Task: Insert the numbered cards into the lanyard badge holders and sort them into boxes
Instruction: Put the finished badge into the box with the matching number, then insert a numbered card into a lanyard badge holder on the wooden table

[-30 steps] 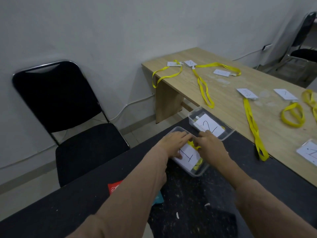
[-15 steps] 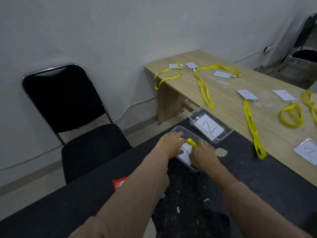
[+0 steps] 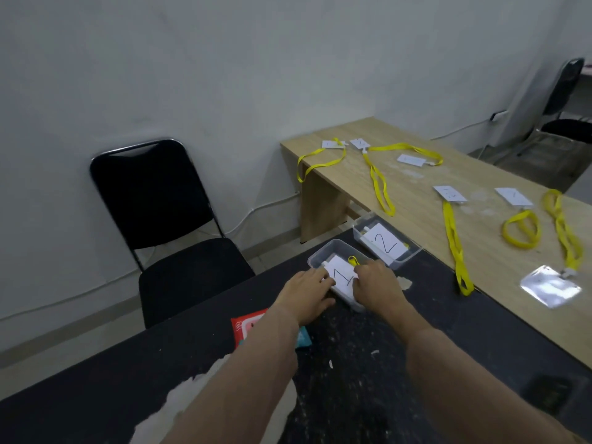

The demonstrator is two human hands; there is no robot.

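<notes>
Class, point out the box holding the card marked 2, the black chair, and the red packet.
box (image 3: 409, 256): head view, its clear right wall.
black chair (image 3: 150, 193): head view, middle of the backrest.
red packet (image 3: 248, 326): head view, its uncovered red face.

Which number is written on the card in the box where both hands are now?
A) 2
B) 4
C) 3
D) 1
D: the card in the near box, between the left hand and the right hand, shows a 1, while the 2 card lies in the far box.
</notes>
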